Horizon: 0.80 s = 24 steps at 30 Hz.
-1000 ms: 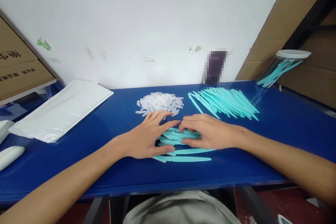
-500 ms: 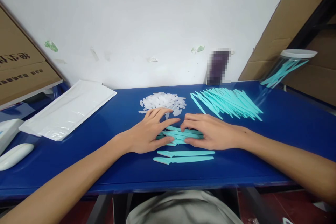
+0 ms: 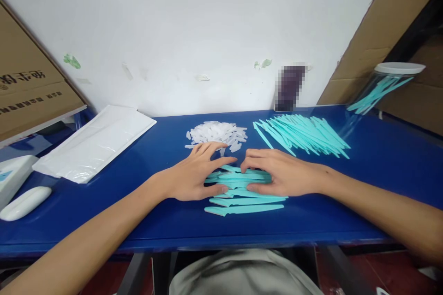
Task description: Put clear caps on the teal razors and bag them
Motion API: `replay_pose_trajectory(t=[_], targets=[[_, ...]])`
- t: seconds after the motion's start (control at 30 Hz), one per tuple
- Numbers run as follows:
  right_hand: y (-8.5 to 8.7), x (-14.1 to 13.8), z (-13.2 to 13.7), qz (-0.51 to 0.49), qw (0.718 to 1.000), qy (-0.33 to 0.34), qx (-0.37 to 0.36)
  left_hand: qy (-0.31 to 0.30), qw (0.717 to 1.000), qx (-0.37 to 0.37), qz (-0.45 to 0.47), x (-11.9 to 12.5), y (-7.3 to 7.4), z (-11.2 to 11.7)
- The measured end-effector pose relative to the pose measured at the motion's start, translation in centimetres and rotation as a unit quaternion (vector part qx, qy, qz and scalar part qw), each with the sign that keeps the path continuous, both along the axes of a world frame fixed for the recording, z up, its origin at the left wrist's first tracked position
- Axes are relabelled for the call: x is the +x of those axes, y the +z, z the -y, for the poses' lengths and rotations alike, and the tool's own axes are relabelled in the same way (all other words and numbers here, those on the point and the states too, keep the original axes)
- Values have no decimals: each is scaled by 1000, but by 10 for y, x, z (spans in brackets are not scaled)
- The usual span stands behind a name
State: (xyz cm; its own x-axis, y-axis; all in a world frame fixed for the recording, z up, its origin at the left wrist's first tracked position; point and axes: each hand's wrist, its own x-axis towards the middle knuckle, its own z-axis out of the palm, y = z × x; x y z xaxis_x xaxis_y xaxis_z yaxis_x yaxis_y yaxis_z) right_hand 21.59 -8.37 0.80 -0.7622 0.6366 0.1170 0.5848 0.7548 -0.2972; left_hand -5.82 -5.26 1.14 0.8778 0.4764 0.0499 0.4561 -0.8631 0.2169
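Note:
A small heap of teal plastic knife-shaped pieces (image 3: 238,183) lies on the blue table (image 3: 363,203) in front of me. My left hand (image 3: 194,175) cups the heap's left side, fingers curved over it and thumb against it. My right hand (image 3: 280,173) cups its right side the same way. Two more teal pieces (image 3: 245,206) lie flat just nearer to me, clear of both hands. Beyond my hands sit a pile of small white plastic pieces (image 3: 216,134) and a large spread of teal pieces (image 3: 302,134).
A flat stack of clear bags (image 3: 97,140) lies at the left, with a white oval object (image 3: 24,203) and a white box (image 3: 14,173) nearer. Cardboard boxes (image 3: 31,87) stand left and right. A clear jar (image 3: 374,94) with teal pieces leans at the right.
Both hands have gathered the teal pieces into a tighter heap between them. Two pieces now lie apart from the heap, nearer to me.

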Motion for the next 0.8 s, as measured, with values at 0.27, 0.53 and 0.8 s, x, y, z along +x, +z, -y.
replay_pose_trajectory(t=[0.27, 0.53, 0.8], targets=[[0, 0, 0, -15, 1000, 15, 13, -9, 999, 41, 35, -1, -1, -1], [0, 0, 1, -15, 1000, -5, 0, -16, 998, 50, 29, -2, -3, -2], [-5, -8, 4, -26, 999, -38, 6, -28, 996, 76, 21, 1, -3, -1]])
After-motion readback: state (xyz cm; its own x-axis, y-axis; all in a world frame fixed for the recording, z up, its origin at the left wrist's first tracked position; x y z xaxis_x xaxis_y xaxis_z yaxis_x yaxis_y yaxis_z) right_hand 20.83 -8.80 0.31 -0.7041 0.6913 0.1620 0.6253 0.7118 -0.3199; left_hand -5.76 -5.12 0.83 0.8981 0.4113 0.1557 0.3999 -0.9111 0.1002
